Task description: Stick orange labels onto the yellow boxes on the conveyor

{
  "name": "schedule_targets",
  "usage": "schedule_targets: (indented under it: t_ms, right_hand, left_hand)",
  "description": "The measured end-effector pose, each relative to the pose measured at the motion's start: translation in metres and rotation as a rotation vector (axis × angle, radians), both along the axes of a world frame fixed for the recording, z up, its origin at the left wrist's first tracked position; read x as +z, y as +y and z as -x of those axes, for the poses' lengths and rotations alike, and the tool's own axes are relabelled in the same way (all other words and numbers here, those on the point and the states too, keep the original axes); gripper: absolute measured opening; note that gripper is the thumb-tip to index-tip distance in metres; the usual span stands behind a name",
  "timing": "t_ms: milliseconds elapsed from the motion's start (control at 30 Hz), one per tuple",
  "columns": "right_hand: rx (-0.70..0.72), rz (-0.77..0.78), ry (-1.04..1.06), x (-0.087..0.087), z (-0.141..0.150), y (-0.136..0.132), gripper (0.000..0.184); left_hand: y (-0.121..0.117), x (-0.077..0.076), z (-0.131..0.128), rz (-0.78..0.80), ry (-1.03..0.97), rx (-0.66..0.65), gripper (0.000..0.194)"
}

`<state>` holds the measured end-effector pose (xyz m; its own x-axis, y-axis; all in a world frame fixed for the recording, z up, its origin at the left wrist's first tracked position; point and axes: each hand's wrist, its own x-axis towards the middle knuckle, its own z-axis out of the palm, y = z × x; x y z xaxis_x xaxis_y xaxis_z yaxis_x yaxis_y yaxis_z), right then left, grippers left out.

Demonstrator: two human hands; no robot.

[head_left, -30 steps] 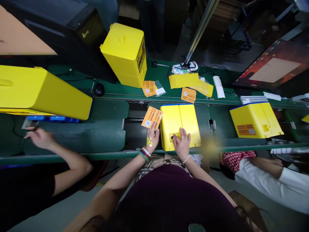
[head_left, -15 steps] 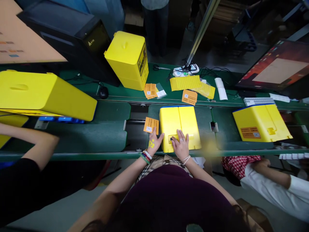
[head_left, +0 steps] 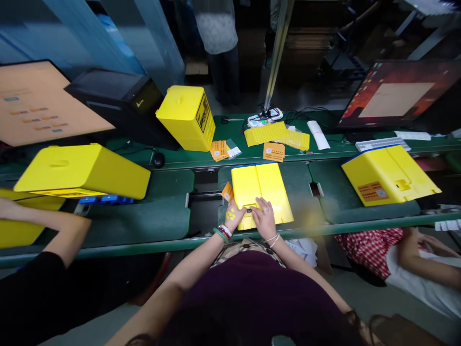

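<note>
A yellow plastic box (head_left: 248, 180) with a blue edge lies in front of me on the green line. My left hand (head_left: 232, 216) is at its left side, several yellow dots on its back, with an orange printed label (head_left: 227, 192) in its fingers. The left thumb reaches to a recess near the box's front edge, where a small black piece (head_left: 249, 210) sits. Bent over that recess, my right hand (head_left: 265, 220) has its fingertips closed on the black piece. How firmly they grip it cannot be made out.
Orange labels (head_left: 273, 152), yellow sticker sheets (head_left: 266, 133) and scissors (head_left: 230, 119) lie on the back ledge. A yellow box (head_left: 185, 115) stands there; others lie left (head_left: 90, 168) and right (head_left: 382, 173). A co-worker's arm (head_left: 68, 226) is at left; another person sits at right.
My left thumb has come to the recess beside my right fingers. The orange label has gone from lying flat to tilted up with my left hand. The view has shifted.
</note>
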<state>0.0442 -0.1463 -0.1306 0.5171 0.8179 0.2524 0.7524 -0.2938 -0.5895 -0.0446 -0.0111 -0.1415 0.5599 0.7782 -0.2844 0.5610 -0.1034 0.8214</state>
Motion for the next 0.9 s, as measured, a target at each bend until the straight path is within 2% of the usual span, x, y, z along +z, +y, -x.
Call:
schedule_targets:
  t_ms: [67, 133, 267, 333, 433, 467, 533, 633, 700, 767, 833, 900]
  right_hand:
    - [-0.086, -0.115, 0.122, 0.004, -0.008, -0.006, 0.034]
    - [-0.172, -0.181, 0.218, 0.01, -0.019, -0.012, 0.036]
    - [-0.285, -0.236, 0.281, 0.026, -0.055, -0.028, 0.04]
    - [-0.342, -0.265, 0.247, 0.034, -0.081, -0.039, 0.042]
    - [-0.456, -0.275, 0.132, 0.042, -0.126, -0.057, 0.047]
    - [-0.491, -0.259, 0.095, 0.043, -0.14, -0.061, 0.049]
    - [-0.511, -0.185, 0.054, 0.04, -0.162, -0.066, 0.052]
    - [-0.401, 0.015, 0.104, 0.029, -0.172, -0.062, 0.053]
    - [-0.315, 0.14, 0.13, 0.022, -0.163, -0.057, 0.052]
    - [-0.294, 0.218, 0.079, 0.019, -0.149, -0.056, 0.051]
    - [-0.302, 0.28, -0.004, 0.019, -0.133, -0.06, 0.05]
    - [-0.297, 0.354, -0.047, 0.022, -0.12, -0.07, 0.048]
  left_hand:
    - [0.019, 0.01, -0.004, -0.094, 0.092, -0.056, 0.062]
    - [0.045, 0.024, -0.015, -0.2, 0.196, -0.189, 0.06]
    - [0.091, 0.063, -0.062, -0.322, 0.22, -0.41, 0.06]
    - [0.096, 0.086, -0.089, -0.382, 0.166, -0.565, 0.064]
    - [0.083, 0.116, -0.117, -0.474, 0.012, -0.937, 0.072]
    - [0.078, 0.122, -0.12, -0.476, -0.068, -1.046, 0.072]
    - [0.071, 0.126, -0.118, -0.442, -0.233, -1.147, 0.068]
    - [0.072, 0.112, -0.102, -0.423, -0.323, -1.096, 0.062]
    - [0.076, 0.099, -0.09, -0.431, -0.288, -1.052, 0.069]
    - [0.077, 0.089, -0.079, -0.423, -0.246, -0.988, 0.075]
    - [0.072, 0.086, -0.071, -0.365, -0.219, -0.882, 0.076]
    - [0.062, 0.087, -0.064, -0.247, -0.209, -0.728, 0.069]
